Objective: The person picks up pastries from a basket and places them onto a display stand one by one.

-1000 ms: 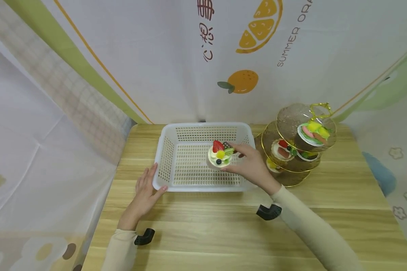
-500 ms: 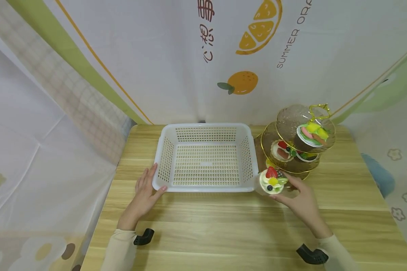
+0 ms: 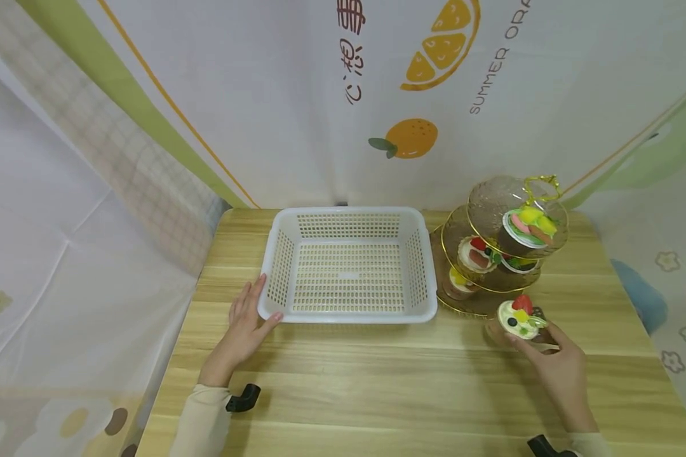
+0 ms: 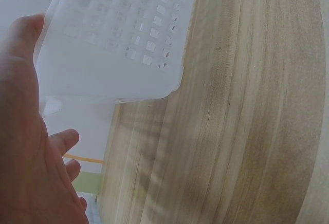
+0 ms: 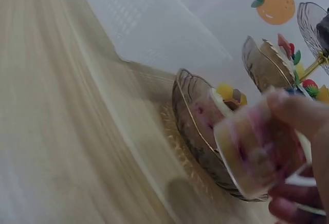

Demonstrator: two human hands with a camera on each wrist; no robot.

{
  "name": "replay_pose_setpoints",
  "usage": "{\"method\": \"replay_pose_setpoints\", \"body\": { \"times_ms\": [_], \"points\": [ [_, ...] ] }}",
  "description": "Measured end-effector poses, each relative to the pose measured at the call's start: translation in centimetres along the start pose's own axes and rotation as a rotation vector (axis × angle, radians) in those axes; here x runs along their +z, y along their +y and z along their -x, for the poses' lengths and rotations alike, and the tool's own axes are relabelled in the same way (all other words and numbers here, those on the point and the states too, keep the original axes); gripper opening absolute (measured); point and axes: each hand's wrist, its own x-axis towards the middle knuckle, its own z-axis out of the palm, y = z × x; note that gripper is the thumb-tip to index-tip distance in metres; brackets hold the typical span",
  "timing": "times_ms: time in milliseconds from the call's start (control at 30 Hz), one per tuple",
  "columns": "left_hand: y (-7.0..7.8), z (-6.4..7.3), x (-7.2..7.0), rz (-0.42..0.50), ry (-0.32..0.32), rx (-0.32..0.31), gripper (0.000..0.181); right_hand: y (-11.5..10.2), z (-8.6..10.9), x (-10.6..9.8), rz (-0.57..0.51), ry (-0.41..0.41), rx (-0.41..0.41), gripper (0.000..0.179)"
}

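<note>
My right hand (image 3: 560, 368) pinches a cake cup (image 3: 516, 322) between thumb and fingers, held above the table at the stand's front. Cream, a strawberry, a blueberry and yellow and green pieces top it; layered sides show, blurred, in the right wrist view. My left hand (image 3: 244, 331) rests against the front left corner of a white plastic basket (image 3: 347, 317), thumb at the rim and fingers fairly straight along the outside. In the left wrist view, the thumb touches the basket's wall (image 4: 97, 64). A three-tier, gold-rimmed stand (image 3: 491, 190) stands right of the basket.
A fruit-topped cup (image 3: 528, 227) sits on the stand's top tier. The middle tier holds a cream tart (image 3: 477, 255) and another dessert (image 3: 519, 263); a cup (image 3: 460, 283) stands on the bottom tier. A printed cloth (image 3: 297, 127) hangs behind the wooden table (image 3: 343, 387).
My right hand has carried the cake cup out of the basket, rightward and toward me, past the basket's edge to the stand's front. My left hand stays at the basket's corner.
</note>
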Motion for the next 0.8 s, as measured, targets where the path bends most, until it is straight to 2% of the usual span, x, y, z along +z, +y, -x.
{"method": "replay_pose_setpoints", "body": {
  "times_ms": [133,300,567,800],
  "points": [
    [0.0,0.0,0.0,0.005,-0.003,-0.002,0.084,-0.2,-0.8,-0.1,0.010,0.051,0.072,0.051],
    [-0.1,0.1,0.0,0.006,-0.008,-0.014,0.083,-0.8,-1.5,-0.4,0.028,0.018,0.140,0.061],
    [-0.1,-0.1,0.1,-0.013,0.000,0.010,0.084,-1.5,-2.3,0.0,0.084,0.029,0.131,0.061],
    [-0.1,-0.1,0.1,-0.026,-0.002,0.009,0.086,-1.8,-3.2,0.9,0.074,0.041,0.155,0.062]
  ]
}}
